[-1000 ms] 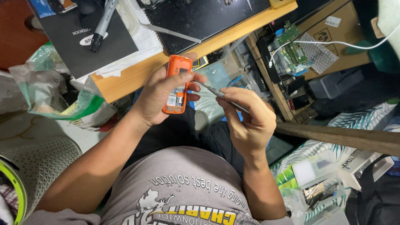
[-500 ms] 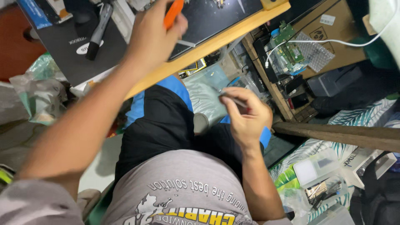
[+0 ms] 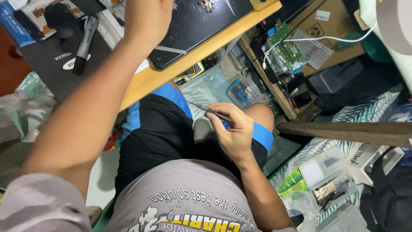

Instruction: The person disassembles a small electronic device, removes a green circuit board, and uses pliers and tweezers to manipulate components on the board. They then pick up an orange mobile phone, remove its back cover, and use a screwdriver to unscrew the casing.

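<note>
Low over the lap, the right hand [image 3: 234, 131] pinches slim metal tweezers [image 3: 210, 111], their long axis slanting up and left, tip toward the wooden desk [image 3: 150, 81]. Farther off, the left hand [image 3: 143, 17] reaches over the desk's black mat [image 3: 201, 25]; its grip is cut off, so I cannot tell. Cluttered shelves [image 3: 279, 86] stand right.

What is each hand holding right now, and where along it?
The right hand pinches a thin metal tool near its rear end, its pointed tip aimed away over the lap. The left hand reaches over the desk; its fingers are out of frame, so cannot tell.
</note>
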